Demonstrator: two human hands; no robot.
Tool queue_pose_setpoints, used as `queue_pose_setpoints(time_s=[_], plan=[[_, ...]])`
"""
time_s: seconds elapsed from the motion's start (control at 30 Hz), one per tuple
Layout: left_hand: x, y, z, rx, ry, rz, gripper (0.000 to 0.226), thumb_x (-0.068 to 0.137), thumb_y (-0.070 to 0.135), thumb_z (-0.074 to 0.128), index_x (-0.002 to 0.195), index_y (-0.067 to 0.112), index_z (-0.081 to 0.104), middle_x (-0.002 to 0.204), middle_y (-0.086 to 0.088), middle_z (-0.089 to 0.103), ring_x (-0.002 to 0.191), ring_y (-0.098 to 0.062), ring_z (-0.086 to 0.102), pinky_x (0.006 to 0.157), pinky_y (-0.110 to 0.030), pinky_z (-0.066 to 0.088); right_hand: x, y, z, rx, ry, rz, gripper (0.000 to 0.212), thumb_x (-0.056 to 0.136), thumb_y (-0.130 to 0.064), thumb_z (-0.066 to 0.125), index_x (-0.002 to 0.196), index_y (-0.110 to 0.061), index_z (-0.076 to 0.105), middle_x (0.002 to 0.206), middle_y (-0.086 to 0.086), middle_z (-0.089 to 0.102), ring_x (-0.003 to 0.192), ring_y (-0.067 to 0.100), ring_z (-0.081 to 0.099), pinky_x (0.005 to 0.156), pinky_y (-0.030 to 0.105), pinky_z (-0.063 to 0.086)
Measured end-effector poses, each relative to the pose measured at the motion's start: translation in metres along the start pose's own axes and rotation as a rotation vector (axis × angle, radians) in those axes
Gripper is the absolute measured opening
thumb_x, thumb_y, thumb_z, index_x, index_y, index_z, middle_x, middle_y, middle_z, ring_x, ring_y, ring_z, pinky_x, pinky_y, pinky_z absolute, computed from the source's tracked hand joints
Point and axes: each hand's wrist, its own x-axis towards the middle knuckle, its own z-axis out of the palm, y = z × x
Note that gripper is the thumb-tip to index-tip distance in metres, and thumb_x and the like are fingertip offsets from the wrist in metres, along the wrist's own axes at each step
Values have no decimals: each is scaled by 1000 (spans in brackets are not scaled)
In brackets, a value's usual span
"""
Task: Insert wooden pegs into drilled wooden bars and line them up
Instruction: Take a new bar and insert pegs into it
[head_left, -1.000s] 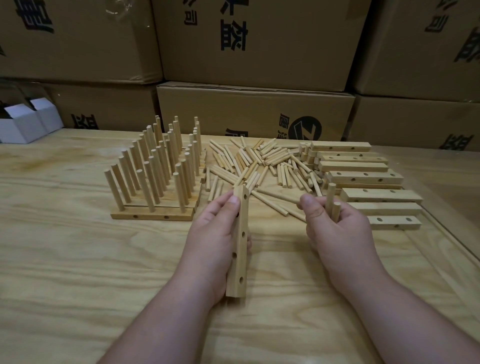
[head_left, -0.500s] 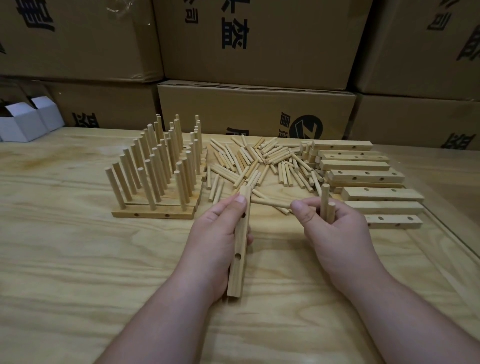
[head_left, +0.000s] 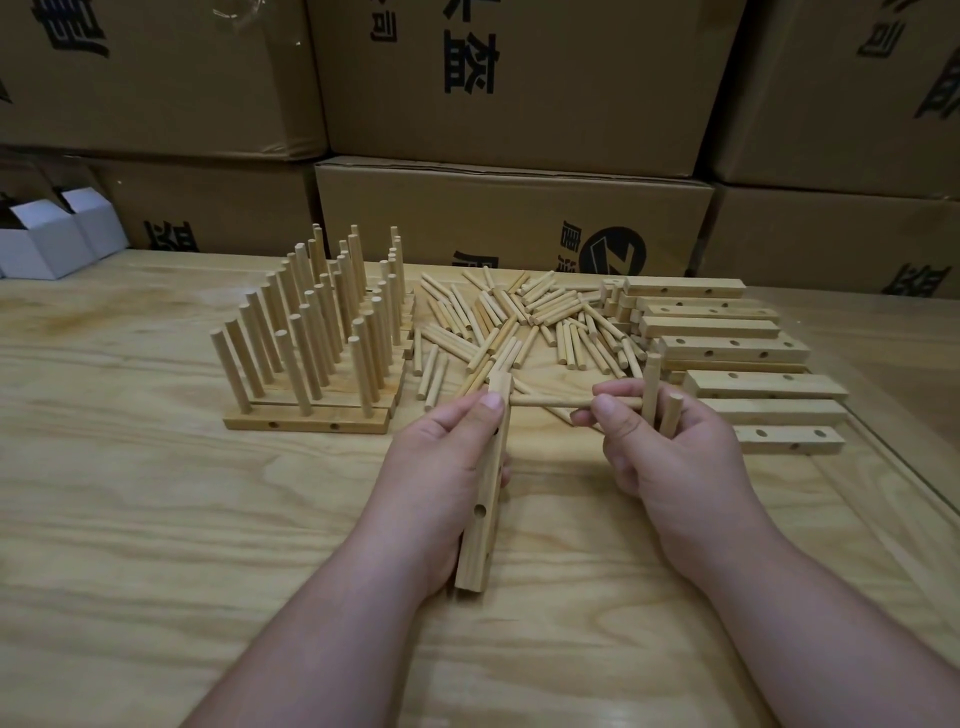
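My left hand (head_left: 447, 467) is curled round a drilled bar (head_left: 485, 488), thumb pressed near its far end; the bar runs from lower centre of the frame up and away, its long axis nearly along my line of sight, tilted slightly right at the top. My right hand (head_left: 670, 452) pinches one peg (head_left: 561, 403) between thumb and forefinger and keeps two spare pegs (head_left: 657, 397) upright in its curled fingers. The pinched peg lies horizontal across the frame, its left tip touching or just entering the bar's right face near the top end; I cannot tell whether it is seated. Key relation: peg axis is roughly square to bar axis, and the peg comes from the right, so the right hand does the pushing while the left braces. One open hole shows lower on the bar's facing side. Judgement: first peg of this bar. Finished pegged bars (head_left: 311, 364) stand at centre left of the desk (head_left: 130, 519), loose pegs (head_left: 519, 322) centre, undrilled-looking stock bars (head_left: 727, 353) at right.
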Motion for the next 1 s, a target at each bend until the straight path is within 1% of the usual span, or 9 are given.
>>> queue_pose_setpoints(time_s=[0.07, 0.17, 0.33, 0.53, 0.7, 0.77, 0.83, 0.9, 1.0], plan=[[-1, 0, 0, 17, 3, 3, 29, 94, 29, 69, 118, 14, 73, 99, 2, 73, 61, -7, 62, 57, -23, 54, 0, 0, -1, 12, 2, 14, 7, 90, -20, 71, 96, -21, 73, 88, 11, 76, 57, 12, 45, 50, 17, 40], [-1, 1, 0, 36, -5, 8, 31, 94, 30, 69, 120, 13, 72, 99, 0, 76, 61, -8, 61, 57, -22, 54, 1, 0, 0, 6, 11, 24, 6, 91, -19, 70, 95, -21, 73, 88, 11, 76, 58, 13, 44, 49, 17, 40], [-2, 2, 0, 32, -13, -2, 32, 95, 32, 68, 122, 15, 71, 76, 2, 72, 56, -9, 60, 55, -22, 55, 2, 1, 1, -1, 34, 12, 5, 92, -22, 70, 95, -18, 73, 84, 10, 76, 55, 14, 41, 46, 18, 37], [-2, 3, -1, 7, -16, -18, 32, 96, 32, 66, 123, 14, 69, 68, -2, 64, 56, -11, 58, 58, -24, 53, 2, 2, 0, -57, 36, -10, 12, 89, -30, 72, 94, -19, 73, 79, 5, 73, 55, 9, 48, 50, 19, 39], [-2, 3, -4, -24, -31, -32, 31, 95, 30, 69, 119, 13, 70, 67, -3, 62, 57, -12, 58, 60, -26, 53, 2, 2, -1, -94, 51, -20, 14, 85, -33, 76, 90, -20, 75, 68, -1, 66, 58, 6, 55, 60, 26, 39], [-1, 3, -5, -37, -44, -45, 31, 94, 29, 70, 119, 11, 71, 69, -3, 63, 57, -12, 58, 58, -25, 54, 2, 2, 0, -109, 60, -22, 18, 81, -39, 77, 87, -22, 76, 66, -1, 64, 59, 6, 56, 62, 30, 39], [-1, 3, -5, -40, -53, -54, 35, 91, 29, 72, 120, 9, 71, 73, -3, 67, 59, -12, 59, 59, -24, 54, 1, 2, -1, -132, 76, -25, 30, 73, -51, 74, 85, -24, 76, 63, -3, 61, 58, 6, 54, 62, 31, 40], [-2, 3, -6, -28, -57, -53, 45, 82, 32, 77, 119, 9, 72, 79, -2, 71, 61, -11, 61, 60, -24, 56, 1, 1, -2, -161, 79, -36, 37, 71, -58, 72, 83, -23, 76, 60, -5, 57, 56, 9, 51, 61, 33, 39], [-3, 3, -6, -2, -56, -43, 59, 66, 39, 80, 116, 9, 74, 109, -5, 70, 63, -8, 65, 60, -22, 55, 1, 1, -3, -210, 83, -53, 41, 76, -59, 69, 76, -18, 74, 59, -1, 54, 57, 13, 48, 59, 34, 39]])
